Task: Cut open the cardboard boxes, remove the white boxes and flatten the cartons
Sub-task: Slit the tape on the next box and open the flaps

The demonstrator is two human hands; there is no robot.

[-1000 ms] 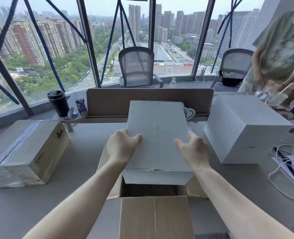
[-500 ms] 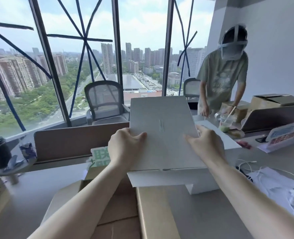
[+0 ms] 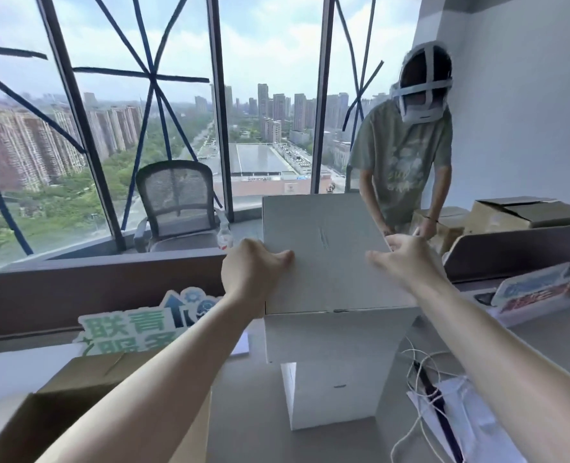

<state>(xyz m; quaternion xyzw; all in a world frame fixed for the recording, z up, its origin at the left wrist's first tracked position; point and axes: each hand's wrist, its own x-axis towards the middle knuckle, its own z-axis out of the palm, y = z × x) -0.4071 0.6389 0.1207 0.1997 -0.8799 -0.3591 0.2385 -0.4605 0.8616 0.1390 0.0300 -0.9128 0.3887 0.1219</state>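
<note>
**Second white box going onto the first**

Above the grey surface (image 3: pixel 527 342), the white box (image 3: pixel 323 248) is held between the left hand (image 3: pixel 253 272) and the right hand (image 3: pixel 407 259), one at each side, thumbs on its top face and fingers out of sight round the edges. That grip keeps it over, perhaps resting on, another white box (image 3: pixel 333 392) standing on the surface; contact cannot be made out. At lower left the cardboard carton (image 3: pixel 86 379) sits open with flaps up, so its cutting and emptying look done. Flattening it remains, by my reading. A second person (image 3: pixel 407 168) handles brown boxes (image 3: pixel 524 212) beyond the divider.
</note>
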